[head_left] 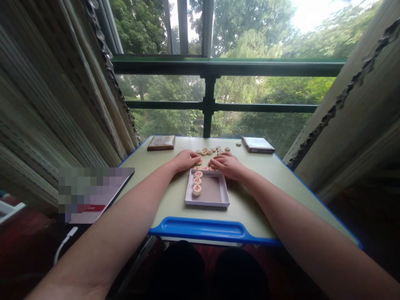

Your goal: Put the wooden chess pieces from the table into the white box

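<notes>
My left hand lies on the table behind the box, loosely bent, its fingertips against a round Chinese chess piece with a red character. My right hand reaches in from the other side, fingers stretched and a little apart, beside another red-marked piece. Between the hands, a short row of pieces lies along the far edge of a shallow white box. Inside it, three red-marked pieces form a column along the left wall. My fingers partly hide some pieces.
More chess pieces lie scattered behind the hands, with one piece farther right. A brown box sits back left and a flat pale box back right. The table has a blue front edge. A laptop stands at left.
</notes>
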Demonstrator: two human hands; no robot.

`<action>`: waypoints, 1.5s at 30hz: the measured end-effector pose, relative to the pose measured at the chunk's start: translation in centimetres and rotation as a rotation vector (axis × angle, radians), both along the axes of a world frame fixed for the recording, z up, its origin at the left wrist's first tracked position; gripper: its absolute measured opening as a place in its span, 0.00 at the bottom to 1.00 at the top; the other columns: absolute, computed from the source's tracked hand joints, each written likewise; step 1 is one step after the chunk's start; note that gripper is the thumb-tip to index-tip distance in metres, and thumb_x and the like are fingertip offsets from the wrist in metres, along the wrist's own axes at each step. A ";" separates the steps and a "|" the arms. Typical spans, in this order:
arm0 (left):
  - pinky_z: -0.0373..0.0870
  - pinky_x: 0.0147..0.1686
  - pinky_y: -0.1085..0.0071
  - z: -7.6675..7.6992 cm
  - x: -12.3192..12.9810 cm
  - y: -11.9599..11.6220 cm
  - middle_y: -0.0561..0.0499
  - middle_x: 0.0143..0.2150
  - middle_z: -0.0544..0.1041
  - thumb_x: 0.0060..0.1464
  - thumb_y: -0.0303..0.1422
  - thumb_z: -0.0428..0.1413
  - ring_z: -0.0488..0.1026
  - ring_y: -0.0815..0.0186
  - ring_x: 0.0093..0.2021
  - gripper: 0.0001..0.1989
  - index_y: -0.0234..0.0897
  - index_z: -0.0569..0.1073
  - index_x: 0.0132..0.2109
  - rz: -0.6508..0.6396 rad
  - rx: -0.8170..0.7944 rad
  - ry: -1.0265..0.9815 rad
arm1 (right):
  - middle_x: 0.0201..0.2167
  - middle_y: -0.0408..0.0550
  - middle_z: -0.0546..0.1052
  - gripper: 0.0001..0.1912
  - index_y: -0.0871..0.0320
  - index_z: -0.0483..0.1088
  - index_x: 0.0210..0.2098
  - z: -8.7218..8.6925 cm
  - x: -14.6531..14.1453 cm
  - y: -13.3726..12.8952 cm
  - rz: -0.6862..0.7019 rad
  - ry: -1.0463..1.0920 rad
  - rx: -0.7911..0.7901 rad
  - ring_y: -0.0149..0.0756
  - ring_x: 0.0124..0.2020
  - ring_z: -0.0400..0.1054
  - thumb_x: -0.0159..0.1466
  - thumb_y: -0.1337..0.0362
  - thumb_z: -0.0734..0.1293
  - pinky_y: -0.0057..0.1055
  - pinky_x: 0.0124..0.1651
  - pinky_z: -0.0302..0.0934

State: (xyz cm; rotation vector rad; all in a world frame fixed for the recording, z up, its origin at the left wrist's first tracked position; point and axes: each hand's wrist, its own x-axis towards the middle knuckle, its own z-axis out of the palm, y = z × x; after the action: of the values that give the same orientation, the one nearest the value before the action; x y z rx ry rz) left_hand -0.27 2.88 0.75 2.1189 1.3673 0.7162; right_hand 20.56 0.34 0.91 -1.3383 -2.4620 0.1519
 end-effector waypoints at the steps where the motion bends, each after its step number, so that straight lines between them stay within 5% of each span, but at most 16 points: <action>1: 0.64 0.39 0.70 0.0 0.0 0.0 0.47 0.35 0.78 0.47 0.39 0.53 0.71 0.62 0.37 0.16 0.33 0.78 0.36 0.015 0.006 -0.013 | 0.46 0.44 0.75 0.25 0.53 0.76 0.39 0.0 0.0 0.0 0.008 -0.005 -0.011 0.39 0.51 0.61 0.66 0.52 0.50 0.36 0.56 0.46; 8: 0.65 0.36 0.69 0.6 -0.3 0.1 0.46 0.32 0.76 0.47 0.43 0.53 0.71 0.64 0.34 0.19 0.31 0.76 0.37 0.083 -0.006 -0.216 | 0.45 0.50 0.75 0.20 0.57 0.76 0.38 1.6 -0.7 -1.6 -0.024 0.129 0.053 0.40 0.50 0.61 0.66 0.59 0.54 0.39 0.54 0.48; 11: 0.64 0.35 0.69 0.4 -0.7 0.4 0.47 0.31 0.76 0.45 0.43 0.54 0.70 0.65 0.33 0.18 0.30 0.76 0.35 0.108 0.017 -0.227 | 0.43 0.49 0.75 0.15 0.57 0.76 0.38 3.2 -1.1 -3.7 0.076 0.171 0.051 0.40 0.48 0.62 0.63 0.60 0.59 0.38 0.53 0.49; 16: 0.64 0.33 0.70 0.1 -1.0 0.7 0.48 0.29 0.75 0.44 0.42 0.55 0.69 0.66 0.30 0.17 0.30 0.76 0.34 0.123 0.014 -0.218 | 0.37 0.48 0.76 0.08 0.54 0.77 0.31 5.2 -1.1 -6.5 0.280 -0.038 -0.067 0.38 0.41 0.64 0.58 0.68 0.64 0.37 0.48 0.53; 25: 0.62 0.29 0.72 0.9 -0.5 0.3 0.48 0.27 0.75 0.45 0.39 0.55 0.67 0.67 0.28 0.14 0.31 0.77 0.31 0.113 0.184 -0.200 | 0.35 0.45 0.77 0.12 0.54 0.77 0.33 6.2 -1.6 -8.6 0.398 -0.207 -0.246 0.35 0.38 0.66 0.56 0.73 0.63 0.31 0.44 0.57; 33: 0.62 0.27 0.72 1.4 -0.6 -0.3 0.49 0.24 0.74 0.43 0.39 0.56 0.67 0.68 0.26 0.14 0.31 0.77 0.30 0.134 0.128 -0.210 | 0.32 0.45 0.76 0.11 0.55 0.74 0.35 5.8 -1.2 -7.3 0.196 -0.161 -0.289 0.37 0.37 0.65 0.52 0.70 0.66 0.30 0.38 0.58; 45: 0.63 0.29 0.72 1.3 -0.7 -0.1 0.49 0.24 0.75 0.42 0.36 0.55 0.69 0.67 0.27 0.11 0.31 0.76 0.28 0.154 0.102 -0.223 | 0.31 0.46 0.76 0.08 0.57 0.74 0.30 5.2 -2.0 -7.2 0.161 -0.128 -0.259 0.36 0.35 0.66 0.52 0.61 0.67 0.29 0.36 0.57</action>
State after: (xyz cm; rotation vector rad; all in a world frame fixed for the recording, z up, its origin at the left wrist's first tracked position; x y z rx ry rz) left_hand -1.00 2.77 2.01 1.9539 1.4065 1.0713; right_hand 18.54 -6.83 6.11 -1.2820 -2.7333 0.4508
